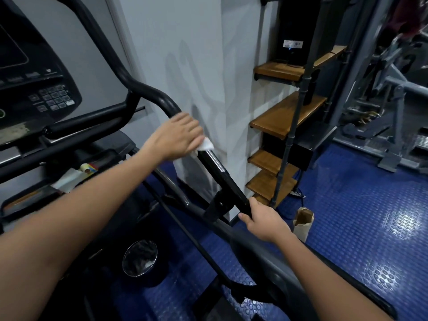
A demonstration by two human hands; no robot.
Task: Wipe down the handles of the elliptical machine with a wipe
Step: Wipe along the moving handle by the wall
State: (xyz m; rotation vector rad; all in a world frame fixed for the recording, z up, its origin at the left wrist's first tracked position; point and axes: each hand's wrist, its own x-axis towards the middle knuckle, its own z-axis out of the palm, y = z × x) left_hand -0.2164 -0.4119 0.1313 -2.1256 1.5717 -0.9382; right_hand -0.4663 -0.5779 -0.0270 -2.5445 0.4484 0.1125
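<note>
Handle (148, 89) of the elliptical machine: black tube, long axis running from about 10 o'clock at upper left down to about 4 o'clock, where it passes into a chromed section and a straight black bar (228, 181).

Left hand (178, 135): laid over the tube just below its bend, fingers wrapped round it with the wipe (205, 144) pressed underneath. Only a white corner of the wipe shows, sticking out at the hand's 4 o'clock side, touching the tube.

Right hand (264, 222): fingers and thumb curled round the lower end of the same bar, beside the pivot bracket (216, 208). Judged to be steadying the arm so it does not swing.

Key relation: both hands sit on one line. The right hand lies at 4 o'clock from the left hand, with the chromed stretch and bare bar between them; the foam-covered upper run lies at 10 o'clock from the left hand.

Judgement: the stroke must follow the tube's axis, either up toward 10 o'clock or down toward 4 o'clock. The left hand is the nearer to every unwiped part above the bend. A downward pass ends where it meets the right hand.

Which stretches are already clean: cannot tell.
</note>
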